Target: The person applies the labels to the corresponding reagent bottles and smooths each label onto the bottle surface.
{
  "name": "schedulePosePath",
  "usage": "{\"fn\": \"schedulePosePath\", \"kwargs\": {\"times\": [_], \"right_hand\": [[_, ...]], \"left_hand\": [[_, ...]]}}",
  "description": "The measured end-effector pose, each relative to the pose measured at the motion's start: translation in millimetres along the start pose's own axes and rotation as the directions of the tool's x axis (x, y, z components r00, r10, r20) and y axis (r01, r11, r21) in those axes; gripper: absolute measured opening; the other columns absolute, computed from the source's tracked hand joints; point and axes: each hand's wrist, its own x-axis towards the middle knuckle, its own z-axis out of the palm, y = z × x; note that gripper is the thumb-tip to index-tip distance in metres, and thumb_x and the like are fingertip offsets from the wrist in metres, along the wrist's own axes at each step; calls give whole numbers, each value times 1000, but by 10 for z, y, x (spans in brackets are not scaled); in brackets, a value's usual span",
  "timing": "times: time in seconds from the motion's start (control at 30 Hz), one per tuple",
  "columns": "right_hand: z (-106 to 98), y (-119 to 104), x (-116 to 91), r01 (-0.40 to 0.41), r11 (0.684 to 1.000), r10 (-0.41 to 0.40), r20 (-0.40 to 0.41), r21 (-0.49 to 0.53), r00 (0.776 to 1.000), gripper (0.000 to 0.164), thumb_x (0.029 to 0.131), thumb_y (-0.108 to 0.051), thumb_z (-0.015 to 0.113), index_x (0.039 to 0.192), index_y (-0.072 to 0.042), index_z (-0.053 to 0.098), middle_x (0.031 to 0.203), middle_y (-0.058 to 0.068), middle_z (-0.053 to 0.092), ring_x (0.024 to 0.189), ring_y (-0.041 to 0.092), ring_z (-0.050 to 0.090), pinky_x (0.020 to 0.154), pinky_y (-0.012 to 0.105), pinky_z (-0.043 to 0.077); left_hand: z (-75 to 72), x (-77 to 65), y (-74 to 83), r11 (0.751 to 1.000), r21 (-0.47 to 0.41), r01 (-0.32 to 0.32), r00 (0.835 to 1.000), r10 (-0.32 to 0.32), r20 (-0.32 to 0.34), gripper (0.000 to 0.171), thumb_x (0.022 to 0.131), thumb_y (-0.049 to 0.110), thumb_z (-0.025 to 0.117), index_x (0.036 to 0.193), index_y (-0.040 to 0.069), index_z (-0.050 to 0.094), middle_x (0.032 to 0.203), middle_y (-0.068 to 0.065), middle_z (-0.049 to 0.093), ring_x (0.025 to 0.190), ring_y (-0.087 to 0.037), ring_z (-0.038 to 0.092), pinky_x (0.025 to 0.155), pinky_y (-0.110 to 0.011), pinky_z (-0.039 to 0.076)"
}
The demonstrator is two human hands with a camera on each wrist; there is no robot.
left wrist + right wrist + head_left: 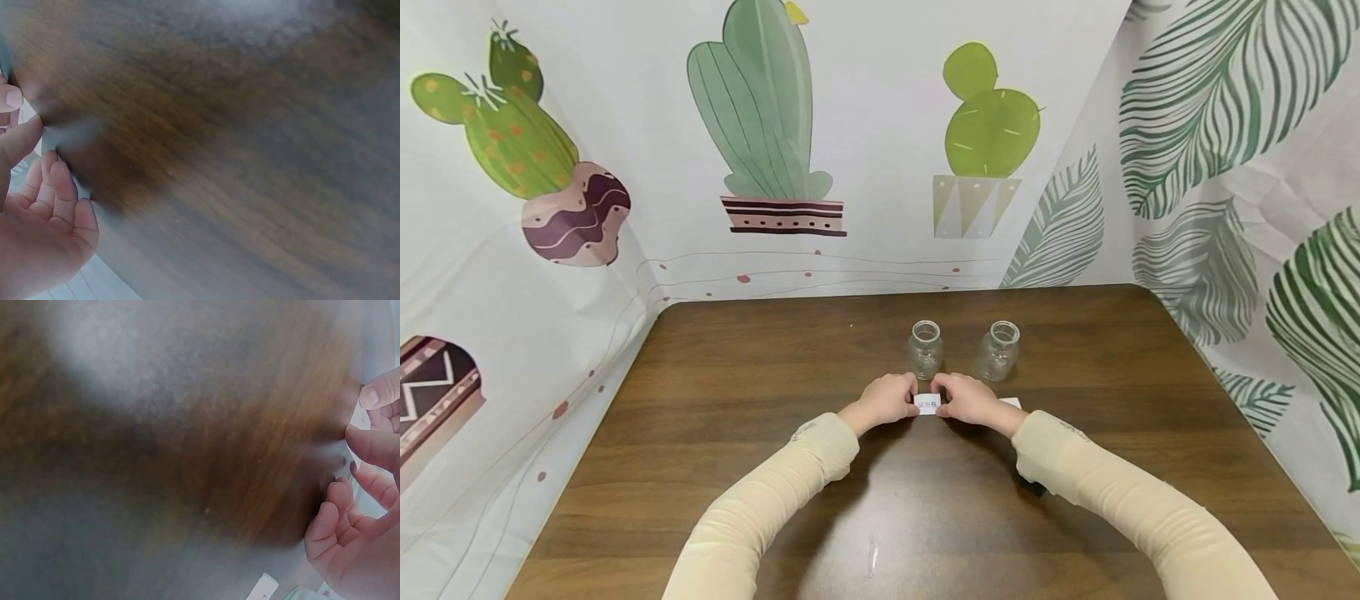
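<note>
Lettered card (927, 399) being pinched at both ends by left hand (886, 400) and right hand (972, 400)

In the head view, the printed face is being turned toward the camera, and the card's longer axis is being aligned from left to right, its two ends being covered by fingertips. It is being held between the hands, just on the near side of the left glass jar (926, 354), above the wooden table (737, 350); whether the wood is being touched cannot be told. Each end is being gripped by thumb and fingers, closed to the card. Both forearms, in pale sleeves (790, 467), are being stretched forward and angled inward. The right glass jar (997, 354) is being left untouched, a second white card (1013, 402) is being partly covered by the right wrist, and a dark object (1035, 490) by the sleeve

In the left wrist view, only a pale sliver is being shown between the thumb tips, while the left hand's other fingers are being bent beside it

In the right wrist view, the sliver is being held at the right thumb's tip, the left thumb being placed opposite
</note>
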Motion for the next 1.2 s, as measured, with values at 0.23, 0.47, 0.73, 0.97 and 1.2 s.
{"fn": "schedulePosePath", "kwargs": {"times": [0.23, 0.47, 0.73, 0.97, 1.2], "right_hand": [[28, 21, 11, 4, 998, -2, -39, 69, 999, 18, 70, -8, 66, 78, -11, 51, 61, -2, 49, 53, 12, 43, 48, 24, 31], [24, 39, -7, 21, 974, -2, -87, 226, 996, 12, 76, -3, 59, 72, -8, 50, 58, 0, 52, 48, 9, 45, 46, 22, 37], [-78, 57, -49, 13, 859, 26, -70, 512, 997, 7, 77, 2, 57, 75, 1, 51, 66, 18, 60, 48, 14, 52, 50, 32, 48], [-204, 68, -124, -40, 758, 83, -35, 651, 996, 12, 80, -2, 57, 85, 6, 50, 74, 21, 61, 52, 13, 55, 50, 28, 43], [-240, 73, -207, -64, 714, 78, 12, 697, 997, 14, 82, -6, 56, 88, 5, 50, 76, 18, 63, 54, 12, 57, 55, 28, 43]], "left_hand": [[0, -22, -16, 1000, -19, 8, 1000, -8, -21, 33, 74, 27, 68, 98, 12, 51, 74, 4, 57, 64, -10, 51, 55, -23, 37], [-21, -32, -49, 999, -33, -24, 999, 22, -47, 17, 77, 28, 64, 84, 13, 59, 72, 4, 59, 65, -9, 53, 56, -22, 38], [-26, -71, -95, 980, -183, -76, 993, 57, -107, 14, 80, 24, 61, 86, 12, 59, 78, 3, 64, 72, -9, 57, 63, -22, 41], [-73, -113, -45, 928, -343, -147, 954, 42, -297, 14, 81, 20, 62, 90, 10, 58, 81, 0, 64, 73, -9, 58, 67, -20, 45], [-152, -158, 81, 898, -397, -191, 922, 25, -388, 12, 79, 18, 64, 86, 9, 59, 80, -2, 64, 72, -10, 59, 65, -21, 48]]}}
